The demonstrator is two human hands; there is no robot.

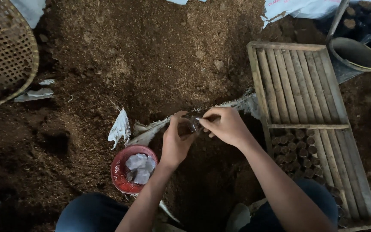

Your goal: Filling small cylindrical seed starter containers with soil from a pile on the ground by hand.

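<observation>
Two hands, left [174, 144] and right [226, 125], one small clear bag [188, 125] between them. One red bowl [123, 172] with about three folded plastic pieces [139, 168]. One slatted wooden tray [299, 86] with some twenty filled soil pots [295, 148]. One woven basket [5, 51], one metal bucket [355, 56].

The left hand [174, 144] and right hand [226, 125] meet over a mound of soil [151, 56], holding a small clear bag [188, 125] between them. Left of the left hand, near the knee, sits a bowl [119, 172] with folded bags [139, 167] in it. To the right lies a slatted wooden tray [297, 86]; filled seedling bags [295, 150] stand in its near part. Behind the tray's far corner stands a bucket [353, 56]. A woven basket [5, 56] lies at the far left.
</observation>
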